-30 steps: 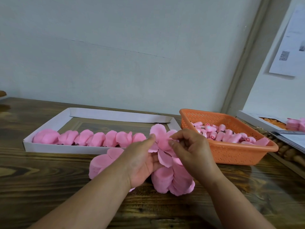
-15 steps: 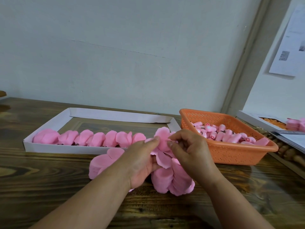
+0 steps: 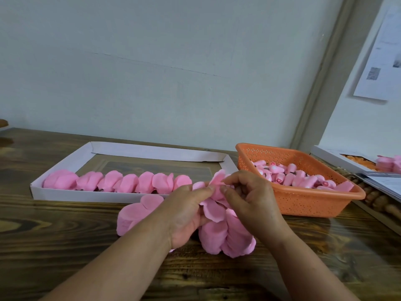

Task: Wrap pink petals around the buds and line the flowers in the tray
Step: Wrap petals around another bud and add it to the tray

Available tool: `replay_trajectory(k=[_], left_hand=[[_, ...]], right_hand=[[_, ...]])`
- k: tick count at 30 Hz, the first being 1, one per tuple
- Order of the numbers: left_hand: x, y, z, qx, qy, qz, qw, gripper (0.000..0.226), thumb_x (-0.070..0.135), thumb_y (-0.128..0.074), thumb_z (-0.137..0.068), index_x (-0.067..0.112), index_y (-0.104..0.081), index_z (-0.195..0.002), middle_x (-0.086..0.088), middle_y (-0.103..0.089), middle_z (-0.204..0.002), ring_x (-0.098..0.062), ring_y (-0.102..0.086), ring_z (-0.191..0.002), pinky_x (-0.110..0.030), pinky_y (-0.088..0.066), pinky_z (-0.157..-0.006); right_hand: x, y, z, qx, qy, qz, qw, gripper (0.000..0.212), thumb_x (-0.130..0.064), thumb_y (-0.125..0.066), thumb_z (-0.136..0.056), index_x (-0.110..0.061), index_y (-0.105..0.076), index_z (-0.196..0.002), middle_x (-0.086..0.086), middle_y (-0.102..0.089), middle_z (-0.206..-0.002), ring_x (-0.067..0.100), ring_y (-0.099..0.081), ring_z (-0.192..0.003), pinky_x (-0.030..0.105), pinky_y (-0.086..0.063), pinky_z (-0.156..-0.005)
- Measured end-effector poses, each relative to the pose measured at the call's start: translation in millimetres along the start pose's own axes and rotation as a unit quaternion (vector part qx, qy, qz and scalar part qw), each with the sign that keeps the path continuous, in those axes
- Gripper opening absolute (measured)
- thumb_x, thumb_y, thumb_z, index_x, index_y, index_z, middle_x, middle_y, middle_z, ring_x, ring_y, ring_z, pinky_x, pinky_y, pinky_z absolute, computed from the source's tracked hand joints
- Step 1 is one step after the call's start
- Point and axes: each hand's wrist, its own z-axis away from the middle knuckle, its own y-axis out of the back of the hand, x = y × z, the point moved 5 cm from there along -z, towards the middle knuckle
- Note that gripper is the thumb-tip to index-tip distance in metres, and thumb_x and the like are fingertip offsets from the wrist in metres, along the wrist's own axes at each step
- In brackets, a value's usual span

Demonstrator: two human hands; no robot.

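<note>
A white cardboard tray [image 3: 71, 195] lies on the wooden table, with a row of several wrapped pink flowers [image 3: 117, 183] along its near wall. In front of it sits a loose pile of pink petals [image 3: 225, 237]. Above the pile, my left hand [image 3: 186, 211] and my right hand [image 3: 251, 200] meet and pinch a pink flower [image 3: 217, 184] between their fingertips, petals folded around a bud that is hidden. An orange basket [image 3: 308, 200] to the right holds several pink buds [image 3: 293, 178].
A white box [image 3: 338, 158] with orange and pink pieces and papers lies at the far right edge, beside wooden beads [image 3: 377, 199]. A pale wall rises behind the table. More stacked petals [image 3: 134, 213] lie left of my left hand.
The petals between my fingers have been folded in closer and tighter. Both hands stay in nearly the same place above the pile.
</note>
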Motion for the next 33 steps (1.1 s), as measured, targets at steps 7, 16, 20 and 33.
replay_trajectory(k=[7,16,20,33], left_hand=[[-0.7,0.5,-0.2,-0.003,0.002,0.001,1.0,0.025,0.011,-0.047,-0.098,0.006,-0.065,-0.114,-0.011,-0.073,-0.104,-0.018,-0.07,-0.092,-0.038,-0.055,-0.088],[0.0,-0.1,-0.3,0.012,-0.004,0.008,1.0,0.021,0.006,-0.049,-0.095,0.003,-0.069,-0.101,-0.01,-0.075,-0.094,-0.016,-0.072,-0.081,-0.028,-0.059,-0.065],[-0.6,-0.4,-0.5,0.019,-0.003,0.018,1.0,0.022,0.007,-0.051,-0.094,0.0,-0.067,-0.108,-0.013,-0.074,-0.099,-0.016,-0.072,-0.082,-0.026,-0.058,-0.066],[-2.9,3.3,-1.5,0.034,-0.004,-0.003,0.999,0.025,0.01,-0.05,-0.096,0.0,-0.066,-0.114,-0.015,-0.071,-0.109,-0.021,-0.068,-0.098,-0.035,-0.056,-0.085]], right_hand=[[-0.8,0.3,0.5,-0.001,0.001,-0.004,1.0,0.025,-0.001,-0.066,-0.082,-0.024,-0.064,-0.073,0.005,-0.058,-0.061,0.009,-0.048,-0.051,0.026,-0.042,-0.047],[-4.5,-0.3,1.1,-0.008,0.006,-0.01,1.0,0.031,-0.001,-0.066,-0.082,-0.029,-0.061,-0.072,-0.017,-0.058,-0.062,0.0,-0.052,-0.053,0.01,-0.039,-0.049],[-4.3,0.9,1.7,0.005,0.011,-0.008,1.0,0.033,0.0,-0.067,-0.081,-0.03,-0.06,-0.07,-0.011,-0.054,-0.057,0.004,-0.049,-0.053,0.012,-0.038,-0.049],[-3.1,1.4,2.0,0.006,0.01,-0.013,1.0,0.032,0.0,-0.067,-0.082,-0.03,-0.061,-0.072,-0.007,-0.057,-0.062,0.004,-0.049,-0.052,0.013,-0.041,-0.049]])
